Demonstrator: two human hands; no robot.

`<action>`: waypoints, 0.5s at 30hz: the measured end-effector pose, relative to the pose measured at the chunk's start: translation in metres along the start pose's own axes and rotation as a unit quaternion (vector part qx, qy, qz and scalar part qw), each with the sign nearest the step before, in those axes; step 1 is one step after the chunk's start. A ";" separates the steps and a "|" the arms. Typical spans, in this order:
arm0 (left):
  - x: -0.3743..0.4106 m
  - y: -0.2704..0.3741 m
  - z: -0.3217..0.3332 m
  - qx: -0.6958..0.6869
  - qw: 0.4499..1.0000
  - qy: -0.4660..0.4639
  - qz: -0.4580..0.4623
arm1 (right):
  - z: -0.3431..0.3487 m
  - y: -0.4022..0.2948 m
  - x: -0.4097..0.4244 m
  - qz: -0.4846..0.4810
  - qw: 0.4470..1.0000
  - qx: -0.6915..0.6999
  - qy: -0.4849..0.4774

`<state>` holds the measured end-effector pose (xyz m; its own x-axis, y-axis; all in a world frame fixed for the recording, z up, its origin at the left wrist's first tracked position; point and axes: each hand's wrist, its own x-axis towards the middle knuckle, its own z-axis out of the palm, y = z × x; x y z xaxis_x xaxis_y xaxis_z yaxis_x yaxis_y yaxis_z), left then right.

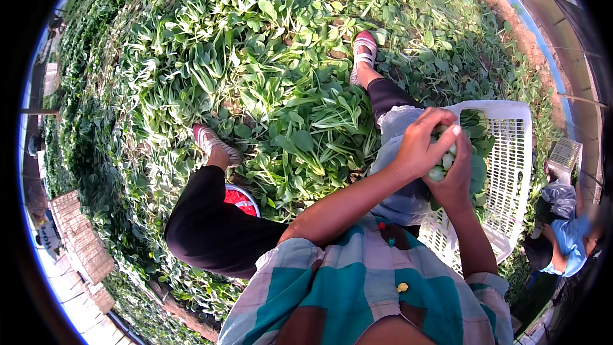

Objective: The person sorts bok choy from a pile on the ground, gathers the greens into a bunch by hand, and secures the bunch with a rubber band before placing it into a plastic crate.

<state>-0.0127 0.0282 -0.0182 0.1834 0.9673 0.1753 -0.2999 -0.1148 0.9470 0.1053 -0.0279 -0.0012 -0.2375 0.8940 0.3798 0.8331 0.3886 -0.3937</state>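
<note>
My left hand [424, 141] reaches across my body to the right, its fingers over the top of a bunch of leafy greens [445, 160] that looks like bok choy. From below, my right hand [454, 177] wraps the same bunch, so both hands hold it together. The pale stem ends face me, and the leaves point away to the right. The bunch is above the near side of a white slatted plastic crate [510, 153], which stands at my right leg with green leaves at its far end. A pale translucent sheet [395, 158] covers my right thigh.
Cut greens [311, 129] lie in heaps between my striped shoes. A round container [242, 200] with something red is beside my left leg. At right, a person in blue [567, 247] is near another crate [565, 155]. Woven-looking crates [79, 235] line the left.
</note>
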 end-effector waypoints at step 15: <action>-0.122 -0.156 -0.237 0.520 0.821 -0.230 -0.049 | -0.003 0.024 -0.017 0.117 0.993 -0.030 -0.003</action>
<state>-0.2101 -0.0188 -0.2509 0.5644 0.8234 -0.0596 0.6558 -0.4033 0.6381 0.1308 -0.0343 -0.0146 -0.0361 0.9597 0.2788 0.8940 0.1557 -0.4202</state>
